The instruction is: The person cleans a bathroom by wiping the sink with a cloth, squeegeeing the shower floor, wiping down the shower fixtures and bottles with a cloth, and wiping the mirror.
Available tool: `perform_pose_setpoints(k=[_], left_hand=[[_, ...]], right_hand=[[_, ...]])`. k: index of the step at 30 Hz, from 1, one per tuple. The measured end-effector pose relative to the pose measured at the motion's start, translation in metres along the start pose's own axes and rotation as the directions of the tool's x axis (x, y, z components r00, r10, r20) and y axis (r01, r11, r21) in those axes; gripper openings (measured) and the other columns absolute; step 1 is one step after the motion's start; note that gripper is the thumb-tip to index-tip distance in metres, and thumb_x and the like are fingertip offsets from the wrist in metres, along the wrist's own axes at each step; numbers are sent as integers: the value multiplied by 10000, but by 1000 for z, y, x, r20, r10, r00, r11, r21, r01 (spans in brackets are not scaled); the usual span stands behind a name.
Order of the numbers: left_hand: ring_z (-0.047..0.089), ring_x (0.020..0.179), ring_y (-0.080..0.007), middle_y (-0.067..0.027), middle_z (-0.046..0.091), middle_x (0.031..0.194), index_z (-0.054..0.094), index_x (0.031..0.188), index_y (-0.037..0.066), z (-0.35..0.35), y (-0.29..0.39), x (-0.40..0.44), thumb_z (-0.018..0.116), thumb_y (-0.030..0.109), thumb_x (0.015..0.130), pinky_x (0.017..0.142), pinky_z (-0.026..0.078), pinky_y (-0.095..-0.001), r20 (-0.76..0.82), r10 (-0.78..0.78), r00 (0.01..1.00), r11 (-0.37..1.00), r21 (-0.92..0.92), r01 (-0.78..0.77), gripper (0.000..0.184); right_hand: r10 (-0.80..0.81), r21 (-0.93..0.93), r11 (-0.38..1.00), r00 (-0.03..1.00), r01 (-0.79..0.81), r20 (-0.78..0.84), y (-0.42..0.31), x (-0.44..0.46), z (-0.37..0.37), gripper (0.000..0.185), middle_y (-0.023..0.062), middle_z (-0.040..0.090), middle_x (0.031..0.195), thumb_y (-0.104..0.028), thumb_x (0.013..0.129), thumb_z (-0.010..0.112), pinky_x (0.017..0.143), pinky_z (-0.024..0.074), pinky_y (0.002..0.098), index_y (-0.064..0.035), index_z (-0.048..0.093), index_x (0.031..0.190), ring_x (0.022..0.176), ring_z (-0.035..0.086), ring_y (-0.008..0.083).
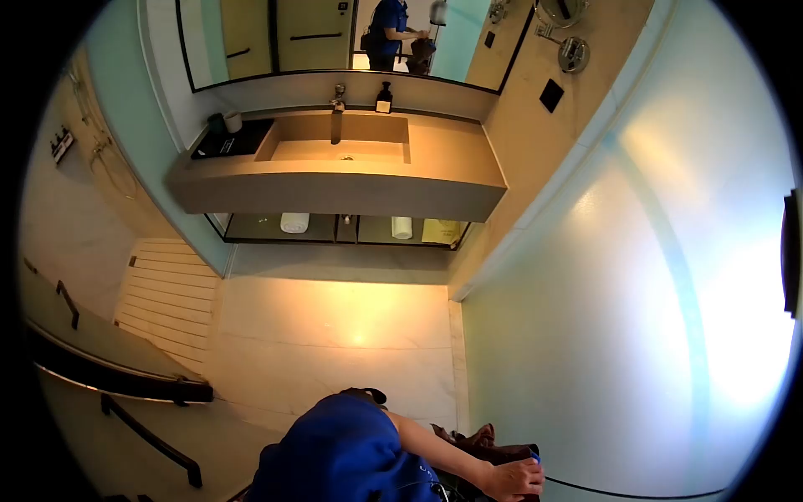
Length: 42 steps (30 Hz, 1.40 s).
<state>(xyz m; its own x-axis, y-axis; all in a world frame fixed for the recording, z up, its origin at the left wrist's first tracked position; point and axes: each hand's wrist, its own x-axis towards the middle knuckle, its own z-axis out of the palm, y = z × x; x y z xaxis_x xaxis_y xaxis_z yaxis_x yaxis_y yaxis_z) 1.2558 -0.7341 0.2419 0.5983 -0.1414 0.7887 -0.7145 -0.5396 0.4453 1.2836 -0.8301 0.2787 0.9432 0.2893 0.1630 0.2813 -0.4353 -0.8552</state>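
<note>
My left hand [512, 479] is at the bottom edge, reaching right from a blue sleeve [339, 448]. Its fingers are curled closed over the edge of a dark brown, crumpled bag [477, 439]. A small bit of blue shows by the fingertips; what it belongs to is not clear. My right hand is out of view below the frame. In the mirror [322, 38], a reflected person in blue stands side-on with a hand at a dark brown thing.
A long stone washbasin [452, 151] stands ahead, with a tap [337, 105], a dark soap bottle [384, 98] and cups [232, 121]. Rolled towels [294, 222] lie on the shelf beneath. A frosted glass panel [569, 335] is on the right. A door handle [150, 439] juts out at lower left.
</note>
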Motion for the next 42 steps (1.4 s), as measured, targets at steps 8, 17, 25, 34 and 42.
perform_pose_setpoints(k=[8, 17, 25, 34, 42], left_hand=[[540, 832, -266, -63, 581, 836, 569, 910, 75, 15, -14, -12, 566, 265, 785, 795, 370, -426, 61, 147, 987, 987, -76, -142, 227], [628, 656, -241, -113, 660, 743, 663, 896, 34, -120, -43, -19, 602, 339, 836, 776, 466, -403, 209, -521, 828, 378, -813, 443, 318], [623, 818, -218, -79, 651, 925, 619, 1035, 49, -332, -98, -62, 660, 255, 783, 710, 506, -359, -83, -861, 503, 316, -861, 399, 328], [560, 1039, -191, -62, 565, 1149, 468, 1244, 75, -475, -175, -164, 549, 282, 897, 932, 440, -356, -193, -977, 94, 175, -969, -174, 412], [537, 1016, -339, -158, 582, 1065, 531, 1128, 33, -590, -251, -205, 486, 451, 871, 898, 407, -408, -657, -752, 52, 259, -222, 940, 492]], right_hand=[[-68, 247, 968, 992, 40, 107, -2, -8, 3, 739, 195, 468, 1267, -179, 693, 701, 977, 376, 428, -55, 357, 1336, 1163, 465, 332], [-176, 435, 900, 936, 29, 303, -57, 35, 86, 682, 191, 484, 1251, -129, 723, 661, 974, 384, 429, -72, 361, 1333, 1155, 473, 325], [-319, 490, 862, 890, 130, 325, -158, 104, 225, 745, 180, 351, 1365, -58, 758, 649, 978, 383, 460, -99, 250, 1385, 1208, 420, 307], [-472, 591, 728, 370, -348, 800, -201, 113, 507, 1209, 151, 300, 1385, -369, 545, 859, 1039, 306, 381, -25, 103, 1424, 1261, 351, 254], [-171, 368, 507, 328, -779, 929, -224, 130, 672, 736, 78, 567, 1116, 133, 583, 651, 901, 447, 336, -29, 432, 1267, 1008, 551, 195]])
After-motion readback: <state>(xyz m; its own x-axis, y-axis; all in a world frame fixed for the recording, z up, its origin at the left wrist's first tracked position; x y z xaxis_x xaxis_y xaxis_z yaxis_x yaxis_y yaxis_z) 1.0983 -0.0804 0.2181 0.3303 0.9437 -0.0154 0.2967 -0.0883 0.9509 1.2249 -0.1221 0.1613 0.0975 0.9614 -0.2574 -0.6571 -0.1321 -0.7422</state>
